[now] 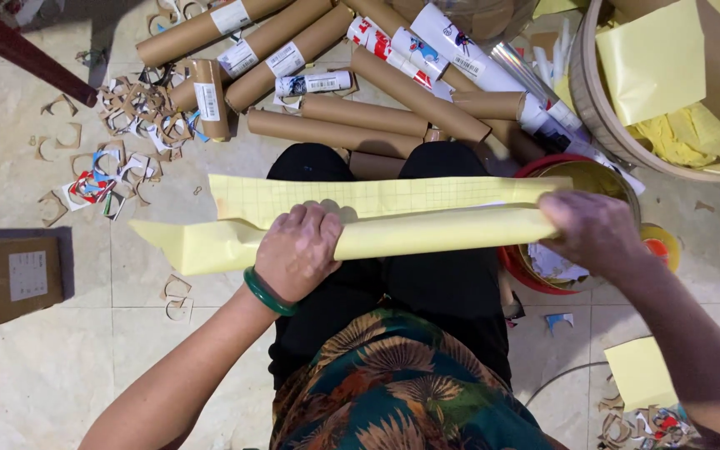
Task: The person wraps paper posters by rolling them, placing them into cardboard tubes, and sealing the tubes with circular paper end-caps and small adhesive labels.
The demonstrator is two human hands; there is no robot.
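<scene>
The yellow sheet [393, 218] lay across the seated person's lap, its near part rolled into a long tube and a flat flap with a faint grid showing behind it. The left hand [297, 250] had its fingers curled over the roll near its left end, and the right hand [592, 229] gripped the roll's right end.

Beyond the knees, brown cardboard tubes [352, 112] were heaped on the tiled floor [60, 367], several with white rectangular labels, some wrapped in white, red and blue print. A small brown box [10, 279] with a white label sat at the left edge. A round basket [602, 108] at upper right held more yellow sheets, and a red bucket [535, 271] stood just under the right hand. Cardboard scraps [131, 125] littered the upper left; the lower left floor was mostly open.
</scene>
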